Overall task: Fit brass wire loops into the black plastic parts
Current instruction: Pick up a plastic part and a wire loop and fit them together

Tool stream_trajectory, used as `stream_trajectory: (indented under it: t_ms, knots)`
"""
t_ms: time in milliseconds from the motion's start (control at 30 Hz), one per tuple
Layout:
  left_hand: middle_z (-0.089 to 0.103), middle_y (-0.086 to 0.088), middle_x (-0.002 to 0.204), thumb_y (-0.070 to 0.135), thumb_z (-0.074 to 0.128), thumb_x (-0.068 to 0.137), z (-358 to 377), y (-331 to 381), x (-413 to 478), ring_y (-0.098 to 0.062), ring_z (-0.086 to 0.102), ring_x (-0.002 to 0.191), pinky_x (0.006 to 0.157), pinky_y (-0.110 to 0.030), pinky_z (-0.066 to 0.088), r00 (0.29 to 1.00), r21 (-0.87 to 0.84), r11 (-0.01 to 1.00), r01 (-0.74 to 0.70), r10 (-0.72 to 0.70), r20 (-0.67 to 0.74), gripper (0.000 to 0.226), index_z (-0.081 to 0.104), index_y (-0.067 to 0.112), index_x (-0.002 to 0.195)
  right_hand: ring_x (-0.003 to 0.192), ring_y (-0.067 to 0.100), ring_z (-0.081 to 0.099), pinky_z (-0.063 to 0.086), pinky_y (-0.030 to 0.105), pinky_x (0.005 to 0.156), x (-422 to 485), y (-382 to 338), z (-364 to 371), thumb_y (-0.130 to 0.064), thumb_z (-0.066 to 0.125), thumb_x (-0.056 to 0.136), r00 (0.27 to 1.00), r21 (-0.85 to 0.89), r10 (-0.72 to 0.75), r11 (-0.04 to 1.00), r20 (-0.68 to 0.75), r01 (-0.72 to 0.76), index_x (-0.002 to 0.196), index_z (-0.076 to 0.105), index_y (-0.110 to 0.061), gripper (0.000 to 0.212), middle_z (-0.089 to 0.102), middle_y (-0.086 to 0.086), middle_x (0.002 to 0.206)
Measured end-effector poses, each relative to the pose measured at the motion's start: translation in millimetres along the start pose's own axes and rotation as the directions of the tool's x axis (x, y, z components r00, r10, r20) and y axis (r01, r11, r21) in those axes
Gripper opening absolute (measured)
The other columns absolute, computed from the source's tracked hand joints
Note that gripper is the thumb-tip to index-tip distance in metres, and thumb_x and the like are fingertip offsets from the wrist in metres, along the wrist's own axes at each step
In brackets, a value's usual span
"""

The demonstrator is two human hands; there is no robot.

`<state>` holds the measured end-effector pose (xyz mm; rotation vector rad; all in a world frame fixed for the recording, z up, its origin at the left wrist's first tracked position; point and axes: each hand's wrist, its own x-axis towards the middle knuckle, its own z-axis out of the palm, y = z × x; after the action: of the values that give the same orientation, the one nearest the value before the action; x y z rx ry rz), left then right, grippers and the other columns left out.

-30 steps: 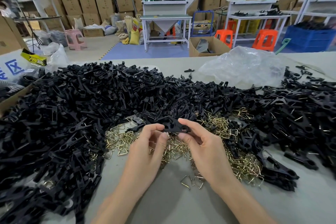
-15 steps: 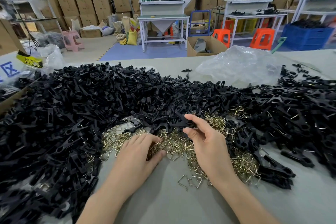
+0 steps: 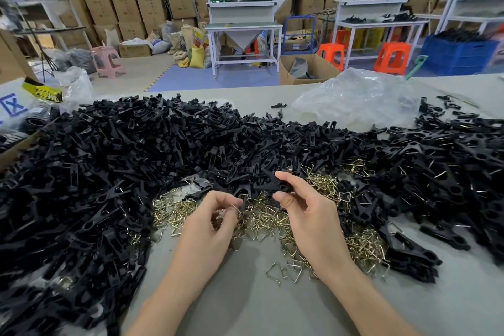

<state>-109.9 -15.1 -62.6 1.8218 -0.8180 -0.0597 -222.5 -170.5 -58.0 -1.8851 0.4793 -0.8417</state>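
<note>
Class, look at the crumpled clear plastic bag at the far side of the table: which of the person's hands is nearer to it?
Right. The right hand, pinching a black plastic part, lies below the clear plastic bag; the left hand, holding a brass wire loop, is farther left.

The left hand [image 3: 210, 222] curls loosely, fingertips pinched together; just right of it, the right hand [image 3: 308, 215] is raised, thumb and forefinger pinching.
</note>
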Motion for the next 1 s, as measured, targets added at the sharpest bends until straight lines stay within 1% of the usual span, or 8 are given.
stream_trajectory:
  t_ms: [133, 400, 533, 700, 800, 867, 933, 1000]
  knots:
    - [0.062, 0.024, 0.097, 0.013, 0.066, 0.094, -2.9, 3.3, 3.4, -0.001, 0.059, 0.092, 0.076, -0.007, 0.041, 0.996, 0.067, 0.996, -0.065, 0.068, -0.049, 0.029, 0.064, 0.041, 0.091, 0.043, 0.007, 0.028, 0.028, 0.018, 0.042, -0.5, -1.5, -0.6, -0.025, 0.063, 0.100, 1.000, -0.010, 0.006, 1.000, 0.016, -0.006, 0.124, 0.062, -0.050, 0.035, 0.046, -0.012, 0.051]
    - [0.064, 0.025, 0.096, 0.024, 0.062, 0.098, -8.5, 4.5, 3.5, 0.000, 0.060, 0.091, 0.077, -0.008, 0.041, 0.977, 0.198, 0.968, -0.155, 0.180, -0.114, 0.016, 0.065, 0.040, 0.093, 0.042, 0.007, 0.027, 0.026, 0.017, 0.043, -1.4, -3.2, -1.3, -0.025, 0.063, 0.100, 0.999, 0.011, 0.016, 1.000, 0.028, -0.017, 0.127, 0.063, -0.046, 0.033, 0.040, -0.013, 0.047]
    - [0.062, 0.014, 0.097, 0.022, 0.053, 0.098, -20.7, -2.6, 7.1, -0.012, 0.057, 0.080, 0.071, -0.029, 0.049, 0.843, 0.551, 0.683, -0.480, 0.533, 0.073, 0.012, 0.061, 0.028, 0.104, 0.042, 0.007, 0.027, 0.026, 0.017, 0.042, -1.6, -5.0, -1.7, -0.026, 0.062, 0.100, 0.999, 0.017, 0.010, 1.000, 0.044, -0.010, 0.128, 0.062, -0.046, 0.033, 0.043, -0.009, 0.050]
    - [0.056, 0.008, 0.095, -0.021, 0.077, 0.065, -27.1, -9.0, 9.2, -0.013, 0.055, 0.074, 0.059, -0.029, 0.049, 0.894, 0.628, 0.664, -0.406, 0.432, 0.121, 0.061, 0.067, 0.022, 0.108, 0.042, 0.007, 0.027, 0.028, 0.019, 0.042, -2.0, -5.9, -1.8, -0.025, 0.063, 0.100, 0.998, 0.035, 0.015, 0.999, 0.058, -0.017, 0.121, 0.061, -0.056, 0.037, 0.053, 0.009, 0.061]
    - [0.058, 0.013, 0.096, -0.008, 0.065, 0.089, -26.4, -4.5, 8.5, -0.008, 0.061, 0.074, 0.066, -0.024, 0.051, 0.942, 0.482, 0.830, -0.279, 0.334, -0.028, 0.037, 0.068, 0.024, 0.108, 0.043, 0.007, 0.031, 0.032, 0.023, 0.041, -2.1, -5.3, -0.8, -0.026, 0.063, 0.100, 0.997, 0.038, 0.016, 0.999, 0.072, -0.019, 0.118, 0.060, -0.060, 0.039, 0.060, 0.017, 0.072]
    - [0.067, 0.013, 0.087, 0.010, 0.059, 0.099, -21.2, 3.3, 7.8, -0.003, 0.063, 0.075, 0.069, -0.011, 0.046, 0.972, 0.169, 0.981, -0.092, 0.125, -0.198, 0.021, 0.069, 0.028, 0.103, 0.052, 0.021, 0.052, 0.048, 0.037, 0.051, -1.9, -5.4, 1.7, -0.027, 0.064, 0.099, 0.996, 0.065, 0.027, 0.997, 0.084, -0.032, 0.119, 0.060, -0.061, 0.039, 0.067, 0.019, 0.089]
    - [0.073, 0.006, 0.078, 0.014, 0.062, 0.097, -14.2, 11.6, 8.3, -0.003, 0.066, 0.070, 0.072, -0.012, 0.052, 0.973, -0.189, 0.980, 0.067, -0.106, -0.203, 0.014, 0.071, 0.024, 0.100, 0.083, 0.040, 0.062, 0.051, 0.050, 0.078, -2.3, -6.7, 4.5, -0.027, 0.065, 0.099, 0.993, 0.104, 0.038, 0.993, 0.111, -0.050, 0.118, 0.061, -0.061, 0.039, 0.069, 0.019, 0.100]
    - [0.074, -0.001, 0.077, 0.012, 0.065, 0.095, -8.6, 16.9, 8.6, -0.012, 0.069, 0.070, 0.075, -0.022, 0.058, 0.967, -0.414, 0.896, 0.163, -0.228, -0.114, 0.009, 0.072, 0.015, 0.100, 0.090, 0.048, 0.059, 0.048, 0.062, 0.083, -2.5, -7.7, 5.4, -0.024, 0.064, 0.099, 0.987, 0.132, 0.042, 0.989, 0.154, -0.063, 0.117, 0.062, -0.060, 0.040, 0.069, 0.020, 0.097]
